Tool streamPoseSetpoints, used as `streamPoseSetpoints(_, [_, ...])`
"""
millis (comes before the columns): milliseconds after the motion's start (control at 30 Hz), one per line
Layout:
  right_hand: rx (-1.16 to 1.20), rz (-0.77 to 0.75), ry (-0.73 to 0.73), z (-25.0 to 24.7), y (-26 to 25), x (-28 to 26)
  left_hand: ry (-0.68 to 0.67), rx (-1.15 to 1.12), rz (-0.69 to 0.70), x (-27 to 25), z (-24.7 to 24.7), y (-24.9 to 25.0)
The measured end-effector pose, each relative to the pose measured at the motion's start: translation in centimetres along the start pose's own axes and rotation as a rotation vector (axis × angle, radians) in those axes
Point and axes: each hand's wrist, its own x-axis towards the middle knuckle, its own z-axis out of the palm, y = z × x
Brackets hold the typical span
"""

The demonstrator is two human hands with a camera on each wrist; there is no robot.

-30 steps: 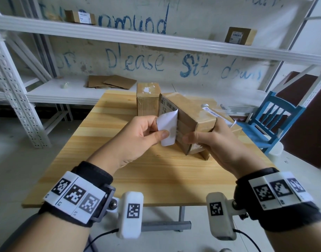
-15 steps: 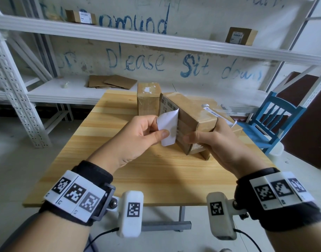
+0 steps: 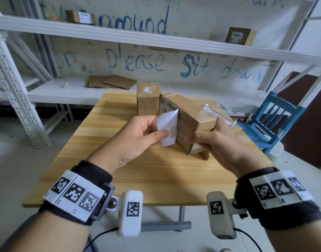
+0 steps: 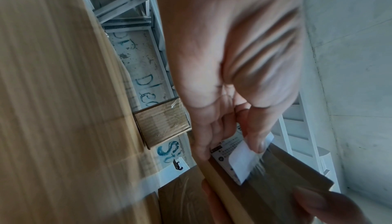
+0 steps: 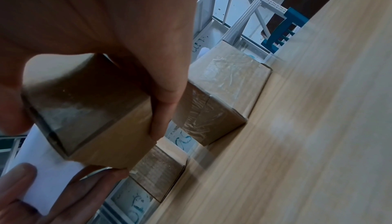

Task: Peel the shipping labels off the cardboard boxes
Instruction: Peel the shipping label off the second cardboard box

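Black wristbands [image 3: 94, 173] carry white square-coded tags; white cabled cameras [image 3: 130, 212] hang beneath.

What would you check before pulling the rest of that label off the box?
1. Left hand pinches the label between thumb and fingers: ok.
2. Right hand grips the held box to brace it: ok.
3. Label partly lifted, its printed far end still stuck to the box side: ok, ready for more pulling.
4. Label peeling in one piece: cannot tell; pale residue shows where it has come off.
5. Room to pull leftward over the table: ok; the standing box sits behind, apart from the hand.
6. Label on the box lying behind the right hand: still to be removed.
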Motion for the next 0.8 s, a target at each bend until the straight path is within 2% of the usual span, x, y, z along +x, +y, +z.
streamPoseSetpoints(800, [0.052, -0.007, -0.021, -0.23, 0.4, 0.15, -0.011, -0.078, 0.001, 0.2, -0.24, -0.11])
